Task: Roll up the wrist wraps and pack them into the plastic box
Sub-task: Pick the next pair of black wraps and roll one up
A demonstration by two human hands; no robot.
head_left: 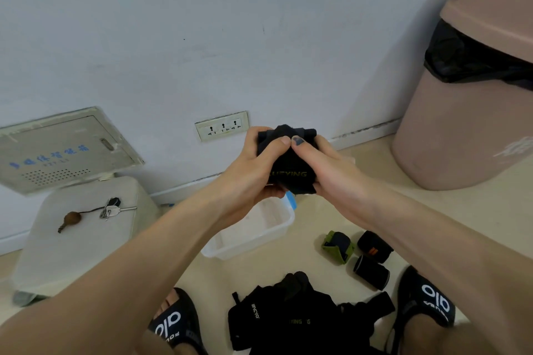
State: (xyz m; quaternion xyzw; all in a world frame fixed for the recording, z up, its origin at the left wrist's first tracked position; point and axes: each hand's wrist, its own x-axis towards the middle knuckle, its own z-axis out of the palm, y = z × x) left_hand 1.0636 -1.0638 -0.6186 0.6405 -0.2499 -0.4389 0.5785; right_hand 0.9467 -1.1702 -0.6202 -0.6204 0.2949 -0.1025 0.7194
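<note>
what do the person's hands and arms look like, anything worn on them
Both forearms are bare up to the frame edge: no sleeves, watch, bracelets or gloves show. The left hand has a plain short thumbnail. The right hand has a thumbnail with a dark bluish patch. No rings are visible.

Person had bare forearms, a dark-painted right thumbnail (298, 140), and wore black slides (429, 301) with white lettering at 5 and 7 o'clock.

beige floor (331, 219), plastic box (259, 233), rolled wraps (372, 271), unrolled pile (288, 317)
</note>
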